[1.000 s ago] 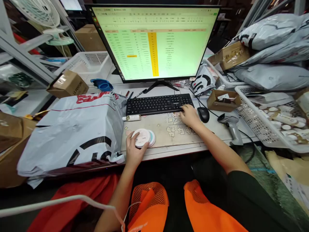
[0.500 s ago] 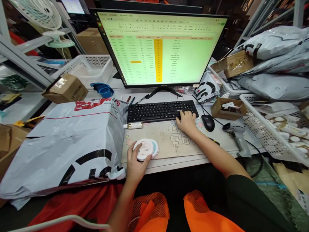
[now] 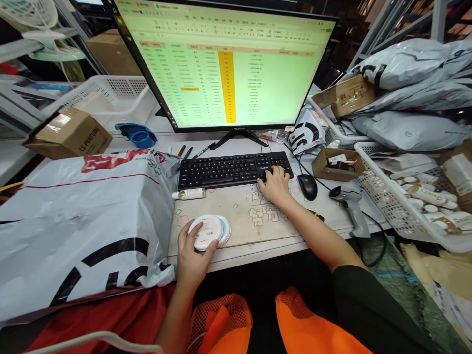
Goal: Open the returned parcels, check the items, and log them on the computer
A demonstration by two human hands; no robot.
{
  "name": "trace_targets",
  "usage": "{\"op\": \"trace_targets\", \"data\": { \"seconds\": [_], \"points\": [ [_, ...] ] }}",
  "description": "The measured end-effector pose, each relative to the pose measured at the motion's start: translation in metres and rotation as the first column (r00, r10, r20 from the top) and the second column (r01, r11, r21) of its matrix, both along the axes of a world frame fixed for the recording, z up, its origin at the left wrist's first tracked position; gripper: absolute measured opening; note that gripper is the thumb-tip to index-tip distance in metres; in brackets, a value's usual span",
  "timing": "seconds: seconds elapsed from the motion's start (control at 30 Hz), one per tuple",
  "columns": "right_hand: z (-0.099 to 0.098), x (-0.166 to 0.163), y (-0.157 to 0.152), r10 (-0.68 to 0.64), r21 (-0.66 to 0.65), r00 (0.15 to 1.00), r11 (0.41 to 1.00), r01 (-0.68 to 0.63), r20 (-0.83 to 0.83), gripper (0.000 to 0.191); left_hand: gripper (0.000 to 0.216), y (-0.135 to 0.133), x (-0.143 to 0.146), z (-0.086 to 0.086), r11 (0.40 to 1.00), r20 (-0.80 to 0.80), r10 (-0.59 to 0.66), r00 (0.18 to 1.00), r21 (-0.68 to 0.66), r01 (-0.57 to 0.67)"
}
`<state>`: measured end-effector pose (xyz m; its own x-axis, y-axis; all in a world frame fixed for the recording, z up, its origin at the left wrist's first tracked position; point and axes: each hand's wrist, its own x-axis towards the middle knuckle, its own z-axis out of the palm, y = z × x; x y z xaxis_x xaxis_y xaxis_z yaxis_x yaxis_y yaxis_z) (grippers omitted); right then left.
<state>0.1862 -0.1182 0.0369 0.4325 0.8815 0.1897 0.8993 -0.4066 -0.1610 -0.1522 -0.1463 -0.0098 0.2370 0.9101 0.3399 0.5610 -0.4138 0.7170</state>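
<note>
My left hand [image 3: 194, 256] grips a round white flat container [image 3: 207, 233] with a printed label and barcode, its thumb and fingers around the rim. Partly under it lies a second round piece [image 3: 225, 232] with a pale blue face. My right hand [image 3: 275, 187] rests its fingers, slightly apart, on the right end of a black keyboard [image 3: 217, 170] and holds nothing. A black mouse [image 3: 307, 187] sits to the right of that hand. In front of the keyboard's left end lies a small bottle [image 3: 189, 194] with a white cap.
A monitor [image 3: 236, 83] showing a spreadsheet stands behind the keyboard. On the left is a large grey-white mailer bag [image 3: 96, 221], with a cardboard box [image 3: 70, 132] behind it. To the right are a barcode scanner [image 3: 350, 209], a small open box [image 3: 337, 164] and a white basket [image 3: 401, 211] of bottles.
The whole view has shifted, so the desk and both hands appear farther left. My left hand still holds the round container, and my right hand stays on the keyboard's right end.
</note>
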Motion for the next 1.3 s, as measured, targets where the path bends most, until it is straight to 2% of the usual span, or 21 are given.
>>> {"op": "trace_targets", "data": {
  "seconds": [0.17,0.4,0.6,0.83,1.03,1.1,1.13,1.2,1.3],
  "points": [
    [-0.001,0.002,-0.005,-0.032,-0.023,0.999,0.999,0.032,-0.007,0.063,0.049,0.001,0.0,-0.001,1.0,-0.002,-0.012,1.0,0.007,0.012],
    [0.003,0.005,-0.005,-0.027,-0.01,0.999,1.0,0.026,-0.023,0.06,0.049,0.001,-0.001,-0.002,1.0,-0.012,-0.02,1.0,0.014,0.02],
    [0.007,0.001,-0.008,0.022,0.004,1.0,1.0,-0.022,-0.018,0.046,0.048,0.0,-0.001,-0.002,1.0,-0.006,-0.015,1.0,-0.004,0.015],
    [0.007,0.003,-0.007,-0.027,0.015,0.998,0.999,0.028,-0.049,0.056,0.049,0.0,-0.001,0.002,1.0,-0.009,-0.014,1.0,-0.017,0.013],
    [0.007,0.001,-0.008,0.029,0.012,1.0,1.0,-0.029,-0.012,0.046,0.05,0.001,-0.003,-0.005,0.999,-0.037,-0.038,0.999,-0.003,0.038],
    [0.007,-0.001,-0.008,0.048,0.006,0.999,0.999,-0.048,-0.015,0.046,0.05,-0.004,-0.003,0.01,0.998,-0.073,-0.032,0.997,0.052,0.035],
    [0.007,-0.001,-0.008,0.049,0.004,0.999,0.999,-0.049,-0.018,0.047,0.05,-0.007,0.0,0.024,0.994,-0.088,-0.021,0.996,0.103,0.03],
    [0.006,-0.002,-0.009,0.046,0.003,0.999,0.999,-0.046,-0.016,0.049,0.048,-0.011,0.016,0.066,0.973,-0.107,-0.029,0.994,0.225,0.052],
    [0.006,-0.004,-0.009,0.063,-0.016,0.998,0.998,-0.063,-0.019,0.052,0.044,0.002,0.079,0.134,0.918,-0.202,-0.241,0.949,0.269,0.291]
  ]
}}
